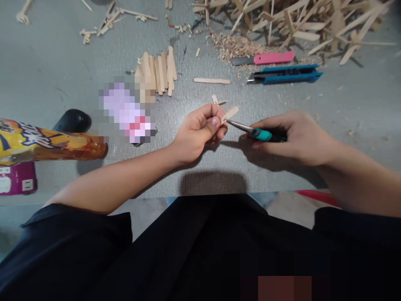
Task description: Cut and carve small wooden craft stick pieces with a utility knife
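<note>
My left hand [200, 129] pinches a small piece made of wooden craft sticks [231, 113] between thumb and fingers, above the table. Part of the piece is hidden by the fingers; a stick end shows beyond them. My right hand [288, 133] is closed around the teal and black handles of needle-nose pliers [261, 134]. The pliers' narrow metal tips point left and reach the piece beside my left thumb. Whether the jaws grip the wood I cannot tell. A single craft stick [212, 80] lies flat a little beyond my hands.
A row of craft sticks [161, 73] lies beyond my left hand. Farther right are wood shavings [234, 45], a pink-handled knife [274, 57], a blue box cutter [288, 74] and a heap of joined sticks [300, 21]. On the left lie a yellow bottle [46, 140] and a purple packet [21, 179].
</note>
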`<state>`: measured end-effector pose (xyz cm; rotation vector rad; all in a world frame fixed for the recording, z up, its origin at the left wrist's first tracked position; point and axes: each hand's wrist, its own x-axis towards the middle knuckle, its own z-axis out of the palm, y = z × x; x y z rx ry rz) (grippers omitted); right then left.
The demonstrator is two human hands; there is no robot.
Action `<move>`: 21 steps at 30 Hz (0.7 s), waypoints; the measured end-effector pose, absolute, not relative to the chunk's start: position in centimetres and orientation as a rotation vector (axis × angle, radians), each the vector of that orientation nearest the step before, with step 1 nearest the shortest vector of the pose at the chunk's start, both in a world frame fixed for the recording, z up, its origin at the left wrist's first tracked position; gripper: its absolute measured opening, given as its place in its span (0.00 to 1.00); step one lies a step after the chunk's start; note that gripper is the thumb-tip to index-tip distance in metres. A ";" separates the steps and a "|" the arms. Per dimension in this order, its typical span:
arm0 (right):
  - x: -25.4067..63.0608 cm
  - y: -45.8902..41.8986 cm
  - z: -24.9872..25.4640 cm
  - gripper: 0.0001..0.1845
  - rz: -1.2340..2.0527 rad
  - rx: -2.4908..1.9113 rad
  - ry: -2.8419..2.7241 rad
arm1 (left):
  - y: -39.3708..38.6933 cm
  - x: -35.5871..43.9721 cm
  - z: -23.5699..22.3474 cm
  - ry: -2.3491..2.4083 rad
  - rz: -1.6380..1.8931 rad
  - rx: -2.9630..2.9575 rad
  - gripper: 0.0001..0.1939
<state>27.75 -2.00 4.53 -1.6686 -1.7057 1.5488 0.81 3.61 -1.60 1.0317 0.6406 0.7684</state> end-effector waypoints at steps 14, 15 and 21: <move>27.5 -2.0 4.4 0.07 0.993 -1.745 -1.914 | 2.9 0.7 -1.6 0.814 0.925 1.126 0.18; 27.4 -1.9 4.5 0.07 1.021 -1.733 -1.940 | 3.0 0.7 -1.6 0.802 0.917 1.114 0.19; 27.6 -1.6 4.8 0.08 1.081 -1.691 -1.933 | 3.3 0.6 -1.5 0.723 0.907 1.079 0.22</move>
